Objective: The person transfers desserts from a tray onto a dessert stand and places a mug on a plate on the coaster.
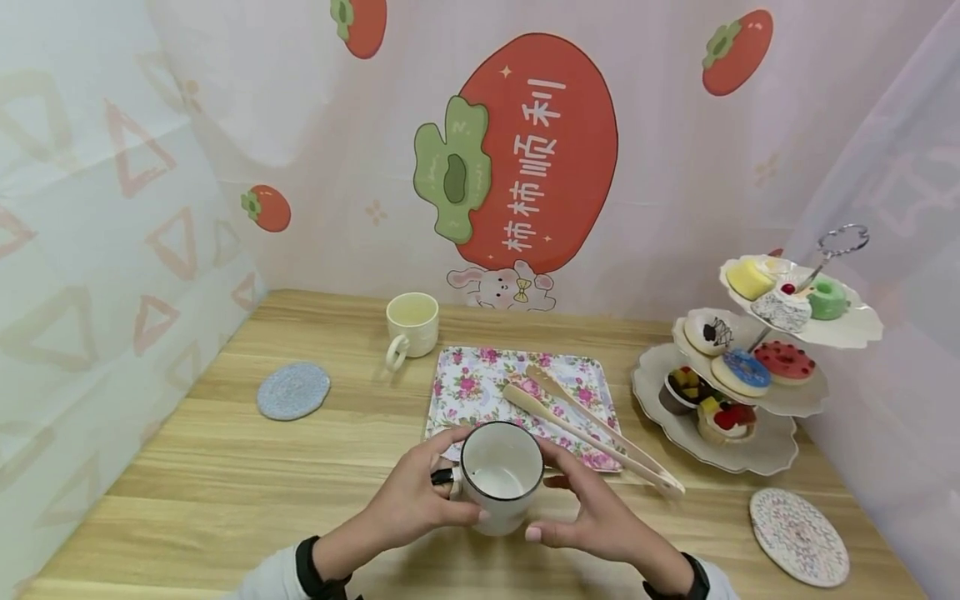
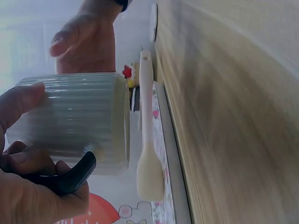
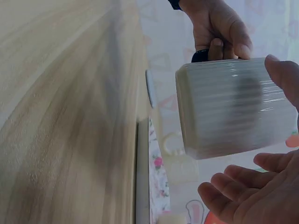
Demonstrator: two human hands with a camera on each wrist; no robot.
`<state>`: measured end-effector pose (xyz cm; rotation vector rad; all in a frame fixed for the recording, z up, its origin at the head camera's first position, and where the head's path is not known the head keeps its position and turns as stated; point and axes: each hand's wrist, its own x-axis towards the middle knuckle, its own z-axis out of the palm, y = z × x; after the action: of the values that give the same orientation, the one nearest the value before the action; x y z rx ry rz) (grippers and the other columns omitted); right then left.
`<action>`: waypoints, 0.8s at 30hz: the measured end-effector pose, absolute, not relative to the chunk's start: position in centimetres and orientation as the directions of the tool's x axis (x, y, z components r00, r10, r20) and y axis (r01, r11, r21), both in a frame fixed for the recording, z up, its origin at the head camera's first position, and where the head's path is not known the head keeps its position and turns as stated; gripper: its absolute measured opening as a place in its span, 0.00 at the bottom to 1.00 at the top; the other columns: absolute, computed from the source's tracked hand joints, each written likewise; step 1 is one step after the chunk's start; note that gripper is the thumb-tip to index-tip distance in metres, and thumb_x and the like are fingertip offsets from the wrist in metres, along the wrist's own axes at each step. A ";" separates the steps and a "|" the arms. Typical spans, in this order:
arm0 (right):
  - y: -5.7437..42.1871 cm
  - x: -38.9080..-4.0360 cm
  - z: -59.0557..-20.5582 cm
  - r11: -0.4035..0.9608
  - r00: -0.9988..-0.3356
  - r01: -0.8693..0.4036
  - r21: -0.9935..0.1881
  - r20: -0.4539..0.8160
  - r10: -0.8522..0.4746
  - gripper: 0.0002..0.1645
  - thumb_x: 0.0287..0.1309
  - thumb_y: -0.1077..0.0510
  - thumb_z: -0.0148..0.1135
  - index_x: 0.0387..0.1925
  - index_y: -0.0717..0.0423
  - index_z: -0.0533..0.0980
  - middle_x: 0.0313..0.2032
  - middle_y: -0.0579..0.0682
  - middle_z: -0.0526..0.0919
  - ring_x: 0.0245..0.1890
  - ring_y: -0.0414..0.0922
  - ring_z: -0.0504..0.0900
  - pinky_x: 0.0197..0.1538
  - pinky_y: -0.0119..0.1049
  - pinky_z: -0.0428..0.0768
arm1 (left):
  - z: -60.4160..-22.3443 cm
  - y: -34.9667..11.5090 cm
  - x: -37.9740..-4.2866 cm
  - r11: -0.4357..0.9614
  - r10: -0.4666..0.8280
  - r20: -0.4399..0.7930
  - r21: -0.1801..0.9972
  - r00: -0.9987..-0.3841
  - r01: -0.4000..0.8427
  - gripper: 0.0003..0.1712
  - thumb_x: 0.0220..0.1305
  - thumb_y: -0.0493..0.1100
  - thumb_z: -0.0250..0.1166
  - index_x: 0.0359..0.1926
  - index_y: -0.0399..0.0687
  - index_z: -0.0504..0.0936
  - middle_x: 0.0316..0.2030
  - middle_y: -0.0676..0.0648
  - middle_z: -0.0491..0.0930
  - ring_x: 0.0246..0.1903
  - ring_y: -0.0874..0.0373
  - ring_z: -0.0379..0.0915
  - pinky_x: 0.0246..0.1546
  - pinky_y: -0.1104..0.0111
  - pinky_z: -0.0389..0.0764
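Note:
A white ribbed mug [image 1: 510, 512] with a black rim and a black handle [image 2: 70, 179] is held above the wooden table, its opening facing up. My left hand [image 1: 420, 496] grips it at the handle, thumb laid along its side. On the other side, my right hand [image 1: 603, 512] stands with fingers spread around the mug; in the right wrist view the thumb is close to the wall and the fingers [image 3: 233, 182] are apart from it. Behind the mug lies a floral tray [image 1: 468, 408] with beige tongs [image 1: 570, 425] resting slantwise across it.
At the back stands a pale yellow mug [image 1: 420, 333]. A blue-grey round coaster [image 1: 293, 391] lies left, a multicoloured one [image 1: 799, 537] lies right. A three-tier stand [image 1: 768, 454] with toy cakes and doughnuts rises at the right. Printed curtains [image 1: 337, 125] enclose the table.

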<state>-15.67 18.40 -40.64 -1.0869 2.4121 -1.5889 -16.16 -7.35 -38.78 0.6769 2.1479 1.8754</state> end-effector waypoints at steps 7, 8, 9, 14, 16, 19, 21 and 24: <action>17.7 -15.9 -40.7 0.068 -0.717 -0.437 -0.897 0.302 -0.628 0.55 0.40 0.63 0.75 0.68 0.51 0.54 0.59 0.53 0.68 0.55 0.54 0.70 0.55 0.44 0.69 | -38.4 -6.6 -15.1 0.082 0.517 0.157 0.969 -0.842 0.231 0.45 0.40 0.39 0.77 0.62 0.47 0.67 0.54 0.44 0.71 0.46 0.48 0.72 0.38 0.68 0.78; 17.6 -15.9 -40.7 0.053 -0.713 -0.428 -0.902 0.301 -0.634 0.55 0.39 0.64 0.75 0.68 0.51 0.54 0.59 0.53 0.68 0.55 0.55 0.70 0.56 0.45 0.68 | -38.4 -6.6 -15.0 0.075 0.522 0.158 0.970 -0.838 0.229 0.45 0.40 0.38 0.77 0.62 0.47 0.67 0.54 0.44 0.71 0.45 0.48 0.72 0.37 0.68 0.78; 17.6 -15.9 -40.7 0.040 -0.709 -0.423 -0.905 0.302 -0.638 0.55 0.40 0.64 0.74 0.68 0.52 0.54 0.59 0.54 0.68 0.55 0.56 0.70 0.56 0.45 0.68 | -38.4 -6.5 -15.0 0.066 0.527 0.157 0.972 -0.835 0.224 0.45 0.40 0.38 0.76 0.62 0.47 0.67 0.54 0.44 0.71 0.45 0.48 0.73 0.37 0.68 0.78; 17.5 -15.6 -40.6 0.009 -0.708 -0.426 -0.905 0.327 -0.626 0.55 0.39 0.67 0.73 0.68 0.54 0.54 0.59 0.56 0.67 0.54 0.57 0.70 0.56 0.46 0.68 | -38.3 -6.4 -14.9 0.015 0.537 0.147 0.983 -0.831 0.183 0.45 0.41 0.36 0.76 0.62 0.45 0.66 0.56 0.42 0.68 0.49 0.45 0.72 0.38 0.65 0.79; 17.5 -15.6 -40.6 0.009 -0.709 -0.438 -0.899 0.339 -0.619 0.55 0.38 0.67 0.73 0.67 0.54 0.55 0.58 0.57 0.67 0.54 0.57 0.70 0.56 0.46 0.69 | -38.2 -6.4 -14.9 0.020 0.537 0.145 0.983 -0.831 0.184 0.45 0.41 0.36 0.75 0.62 0.45 0.66 0.56 0.42 0.68 0.49 0.45 0.72 0.38 0.65 0.79; 17.5 -15.7 -40.6 0.016 -0.710 -0.450 -0.893 0.347 -0.612 0.54 0.38 0.65 0.74 0.67 0.55 0.55 0.58 0.57 0.68 0.53 0.58 0.71 0.54 0.46 0.70 | -38.0 -6.4 -14.9 0.021 0.542 0.142 0.983 -0.828 0.182 0.44 0.41 0.35 0.75 0.62 0.45 0.66 0.54 0.41 0.71 0.48 0.45 0.73 0.38 0.66 0.79; 17.5 -15.7 -40.6 0.019 -0.711 -0.456 -0.890 0.352 -0.609 0.54 0.38 0.64 0.74 0.67 0.55 0.55 0.58 0.58 0.68 0.52 0.57 0.72 0.53 0.46 0.72 | -38.0 -6.4 -14.9 0.024 0.545 0.137 0.984 -0.827 0.179 0.44 0.41 0.34 0.75 0.62 0.45 0.66 0.53 0.41 0.73 0.48 0.46 0.73 0.38 0.66 0.79; 17.5 -15.6 -40.7 0.017 -0.709 -0.467 -0.884 0.363 -0.604 0.54 0.37 0.64 0.75 0.66 0.56 0.55 0.57 0.58 0.68 0.51 0.57 0.73 0.51 0.46 0.73 | -38.1 -6.4 -14.9 0.025 0.552 0.134 0.984 -0.823 0.177 0.44 0.41 0.34 0.75 0.62 0.44 0.66 0.51 0.41 0.75 0.48 0.46 0.74 0.38 0.66 0.79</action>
<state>-15.60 17.47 -40.66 -1.1416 2.1535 -1.7924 -14.93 -6.39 -38.06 0.7491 2.0210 1.8670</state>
